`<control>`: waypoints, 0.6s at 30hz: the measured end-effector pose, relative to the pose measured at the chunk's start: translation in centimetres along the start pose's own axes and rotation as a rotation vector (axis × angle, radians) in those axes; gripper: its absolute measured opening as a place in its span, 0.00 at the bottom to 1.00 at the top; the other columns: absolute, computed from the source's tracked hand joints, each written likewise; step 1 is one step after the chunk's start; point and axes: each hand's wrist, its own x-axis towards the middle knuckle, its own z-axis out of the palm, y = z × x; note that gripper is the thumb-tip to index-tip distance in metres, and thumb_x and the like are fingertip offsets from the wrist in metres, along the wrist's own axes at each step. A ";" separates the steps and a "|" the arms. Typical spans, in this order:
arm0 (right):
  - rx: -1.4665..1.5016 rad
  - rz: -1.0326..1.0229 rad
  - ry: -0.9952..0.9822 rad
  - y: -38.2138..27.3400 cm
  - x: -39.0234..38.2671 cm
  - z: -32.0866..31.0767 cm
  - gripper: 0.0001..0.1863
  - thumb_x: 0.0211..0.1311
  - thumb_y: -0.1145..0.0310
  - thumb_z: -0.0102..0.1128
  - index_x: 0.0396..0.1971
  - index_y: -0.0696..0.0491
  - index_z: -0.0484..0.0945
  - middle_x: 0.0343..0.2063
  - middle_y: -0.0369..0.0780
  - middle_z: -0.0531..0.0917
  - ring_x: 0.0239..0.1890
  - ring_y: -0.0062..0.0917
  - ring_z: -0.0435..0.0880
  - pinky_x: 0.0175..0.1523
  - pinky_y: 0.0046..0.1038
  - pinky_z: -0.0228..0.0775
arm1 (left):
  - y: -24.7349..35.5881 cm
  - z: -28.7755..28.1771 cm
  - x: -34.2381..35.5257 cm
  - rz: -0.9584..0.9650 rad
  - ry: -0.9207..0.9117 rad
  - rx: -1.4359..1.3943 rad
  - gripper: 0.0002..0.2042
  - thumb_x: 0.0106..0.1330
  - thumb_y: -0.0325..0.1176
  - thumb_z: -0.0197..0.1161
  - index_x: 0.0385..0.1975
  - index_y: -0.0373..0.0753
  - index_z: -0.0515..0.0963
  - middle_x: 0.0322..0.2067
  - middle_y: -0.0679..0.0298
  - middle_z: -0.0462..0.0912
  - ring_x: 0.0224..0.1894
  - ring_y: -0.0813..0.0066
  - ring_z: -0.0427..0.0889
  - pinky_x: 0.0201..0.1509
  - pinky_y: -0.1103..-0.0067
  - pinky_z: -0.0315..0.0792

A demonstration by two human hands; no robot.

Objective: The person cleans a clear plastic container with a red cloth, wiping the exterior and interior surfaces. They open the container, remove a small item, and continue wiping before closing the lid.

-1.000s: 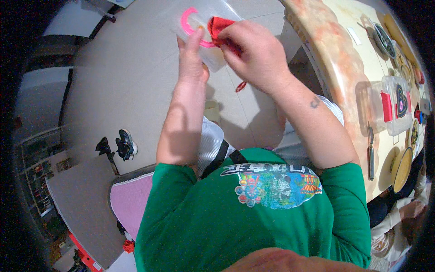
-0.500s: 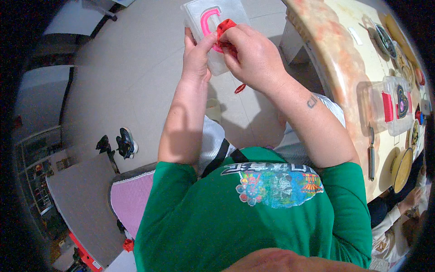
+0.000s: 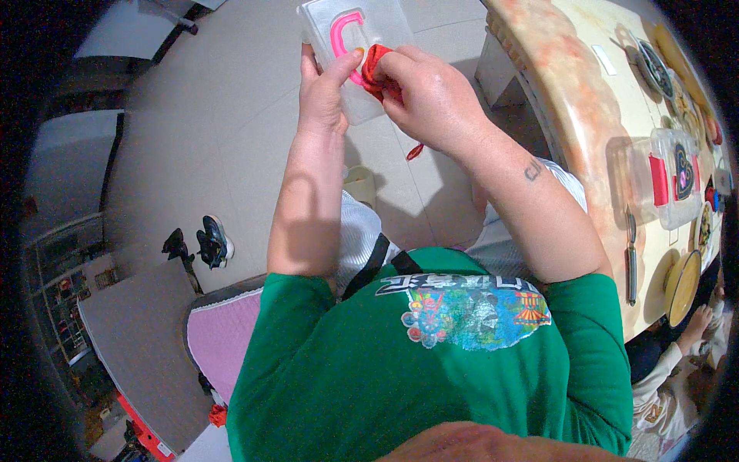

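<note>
At the top of the view my left hand (image 3: 323,91) grips a clear plastic container lid (image 3: 386,23) by its left edge, thumb on the upper face. A bright pink curved handle (image 3: 339,32) is set in that face. My right hand (image 3: 431,92) pinches a bunched red cloth (image 3: 375,65) against the lid, right beside the handle. A small red tip (image 3: 415,152) hangs below the right hand. Whether it belongs to the cloth, I cannot tell. The right fingertips are partly hidden in the cloth.
On my right a marble-patterned table (image 3: 573,100) bears a clear container (image 3: 677,212) with red sides, a knife (image 3: 631,262), a yellow bowl (image 3: 682,289) and a dark dish (image 3: 654,69). Another person's hand (image 3: 697,327) shows beyond. Shoes (image 3: 214,242) lie on the floor at left.
Both hands and the lid have shifted slightly left. The red cloth now lies a little further from the pink handle, and more of the handle shows.
</note>
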 end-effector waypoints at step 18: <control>1.115 0.636 0.400 5.2 3.4 -5.9 0.19 0.66 0.68 0.62 0.53 0.59 0.74 0.39 0.41 0.81 0.37 0.24 0.82 0.44 0.26 0.78 | 1.8 1.1 -1.0 -0.182 -0.037 -0.344 0.39 0.64 0.63 0.56 0.70 0.46 0.61 0.64 0.59 0.70 0.67 0.58 0.69 0.69 0.55 0.67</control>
